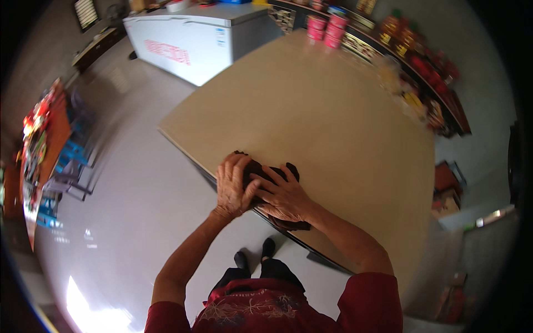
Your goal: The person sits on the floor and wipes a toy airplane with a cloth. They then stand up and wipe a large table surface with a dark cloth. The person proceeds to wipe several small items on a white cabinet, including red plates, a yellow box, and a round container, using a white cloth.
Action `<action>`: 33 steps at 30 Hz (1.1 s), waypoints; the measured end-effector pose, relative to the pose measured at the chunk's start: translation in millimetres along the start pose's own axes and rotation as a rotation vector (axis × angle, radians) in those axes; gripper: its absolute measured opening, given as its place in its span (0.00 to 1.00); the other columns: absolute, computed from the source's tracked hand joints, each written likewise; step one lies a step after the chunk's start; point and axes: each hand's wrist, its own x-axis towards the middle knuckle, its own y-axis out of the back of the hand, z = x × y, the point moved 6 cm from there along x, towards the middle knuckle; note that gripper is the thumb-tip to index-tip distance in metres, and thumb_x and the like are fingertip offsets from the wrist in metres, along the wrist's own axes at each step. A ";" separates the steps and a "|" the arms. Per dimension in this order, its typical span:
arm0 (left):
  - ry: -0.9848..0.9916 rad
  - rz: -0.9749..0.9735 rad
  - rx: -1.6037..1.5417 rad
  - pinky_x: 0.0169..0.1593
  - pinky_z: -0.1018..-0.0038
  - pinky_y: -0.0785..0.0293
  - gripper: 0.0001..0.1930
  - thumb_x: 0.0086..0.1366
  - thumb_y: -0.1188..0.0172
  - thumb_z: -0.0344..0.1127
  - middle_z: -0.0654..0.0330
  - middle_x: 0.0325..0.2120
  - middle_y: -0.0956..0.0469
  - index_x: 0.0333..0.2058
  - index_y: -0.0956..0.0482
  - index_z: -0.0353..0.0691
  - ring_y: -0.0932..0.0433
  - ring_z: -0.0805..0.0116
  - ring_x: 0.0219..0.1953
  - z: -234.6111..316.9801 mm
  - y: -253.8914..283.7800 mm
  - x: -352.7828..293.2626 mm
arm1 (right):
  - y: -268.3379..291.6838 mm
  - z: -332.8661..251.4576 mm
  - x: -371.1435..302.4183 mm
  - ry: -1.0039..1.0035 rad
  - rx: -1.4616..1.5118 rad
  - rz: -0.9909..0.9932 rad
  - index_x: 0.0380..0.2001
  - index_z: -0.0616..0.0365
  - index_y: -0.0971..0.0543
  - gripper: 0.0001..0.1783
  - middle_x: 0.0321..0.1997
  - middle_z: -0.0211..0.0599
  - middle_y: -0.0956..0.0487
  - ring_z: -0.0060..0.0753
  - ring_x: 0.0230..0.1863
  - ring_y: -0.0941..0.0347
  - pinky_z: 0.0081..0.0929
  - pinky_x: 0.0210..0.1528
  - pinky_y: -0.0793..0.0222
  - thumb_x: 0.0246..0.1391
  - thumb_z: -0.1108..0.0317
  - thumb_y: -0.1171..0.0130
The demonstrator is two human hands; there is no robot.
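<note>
A dark brown piece of cloth (254, 170), bunched or folded, lies at the near edge of the tan table, and part of it hangs at the edge below my right hand. Flat on its left part rests my left hand (230, 187), fingers stretched forward and close together. My right hand (284, 196) presses on the right part with its fingers spread. The two hands nearly meet, the left thumb reaching toward the right fingers. Much of the cloth is hidden under them, so its exact kind does not show.
The tan table (344, 122) stretches away ahead. Pink tins (325, 32) and bagged goods (413, 97) stand along its far right side by a shelf. Beyond the table's left corner is a white chest freezer (183, 50). Another cluttered table (53, 144) with blue stools stands far left.
</note>
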 end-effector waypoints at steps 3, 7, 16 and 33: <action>0.007 -0.102 0.057 0.58 0.54 0.44 0.28 0.61 0.42 0.47 0.50 0.53 0.36 0.55 0.35 0.39 0.40 0.47 0.58 10.1 -17.9 1.6 | 26.1 -4.3 -68.6 -0.207 -0.014 -0.049 0.58 0.38 0.30 0.28 0.65 0.32 0.36 0.43 0.67 0.46 0.56 0.63 0.53 0.52 0.51 0.44; -0.025 -0.180 0.135 0.60 0.51 0.47 0.29 0.57 0.37 0.42 0.50 0.53 0.36 0.54 0.35 0.39 0.41 0.47 0.59 11.7 -34.3 3.1 | 57.1 -4.9 -169.1 -0.509 -0.088 -0.043 0.59 0.42 0.31 0.30 0.66 0.35 0.37 0.45 0.67 0.46 0.53 0.64 0.54 0.51 0.56 0.43; -0.244 -0.347 0.412 0.66 0.46 0.58 0.33 0.58 0.40 0.53 0.49 0.57 0.38 0.57 0.35 0.41 0.49 0.48 0.66 21.9 -45.6 5.0 | 98.0 -16.9 -417.8 -1.284 -0.534 -0.168 0.64 0.42 0.38 0.35 0.69 0.38 0.43 0.48 0.69 0.49 0.54 0.63 0.54 0.51 0.54 0.46; -0.173 -0.520 0.203 0.66 0.47 0.58 0.41 0.62 0.53 0.65 0.43 0.65 0.53 0.66 0.49 0.48 0.56 0.41 0.67 12.0 -54.0 10.0 | 13.6 62.1 -57.3 -0.594 -0.219 0.077 0.61 0.32 0.35 0.33 0.67 0.40 0.42 0.67 0.63 0.49 0.75 0.52 0.53 0.50 0.49 0.45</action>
